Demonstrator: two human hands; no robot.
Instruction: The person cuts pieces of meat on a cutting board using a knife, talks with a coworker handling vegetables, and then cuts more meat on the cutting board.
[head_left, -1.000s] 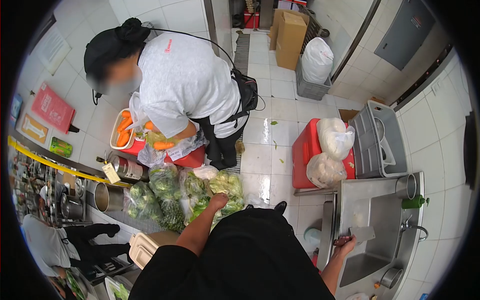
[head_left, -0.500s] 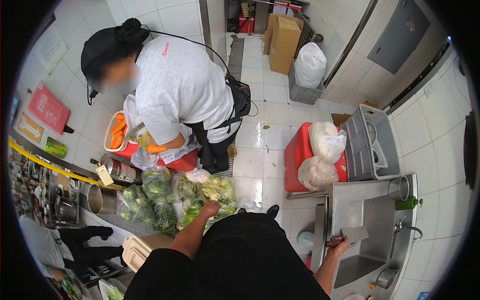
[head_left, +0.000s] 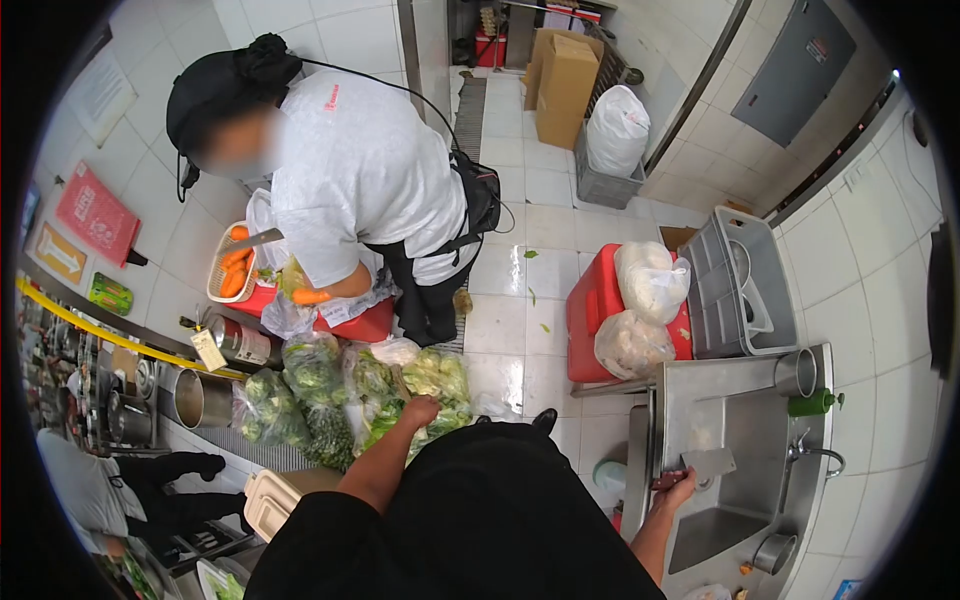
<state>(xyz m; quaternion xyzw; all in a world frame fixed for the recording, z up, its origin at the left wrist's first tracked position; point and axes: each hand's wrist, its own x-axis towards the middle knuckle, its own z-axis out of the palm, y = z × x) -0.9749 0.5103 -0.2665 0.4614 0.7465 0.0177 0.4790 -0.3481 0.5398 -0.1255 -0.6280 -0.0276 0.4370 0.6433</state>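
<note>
In my right hand (head_left: 680, 490) is a cleaver (head_left: 710, 463), gripped by its dark reddish handle, its broad blade over the steel sink (head_left: 705, 540). My left hand (head_left: 421, 411) is closed above the bagged leafy greens (head_left: 437, 376); a thin brownish strip shows beside it, and what the fingers hold, if anything, is hidden. More clear bags of green vegetables (head_left: 268, 408) lie left of that hand. Across from me a co-worker (head_left: 360, 150) bends over a red box, with a carrot (head_left: 310, 297) by one hand and a knife blade (head_left: 262, 241) near the carrot basket (head_left: 235, 262).
White bags (head_left: 635, 345) sit on a red cooler (head_left: 590, 320) beside a grey crate (head_left: 735, 300). A lidded beige bin (head_left: 272, 505) stands at my left. A pot (head_left: 200, 397) is by the drain grating. Another person (head_left: 85, 490) is at lower left. Leaf scraps lie on the tiles.
A knife blade now shows by the co-worker near the carrot basket. My left hand and the cleaver in my right hand stay nearly in place; the view has shifted very slightly.
</note>
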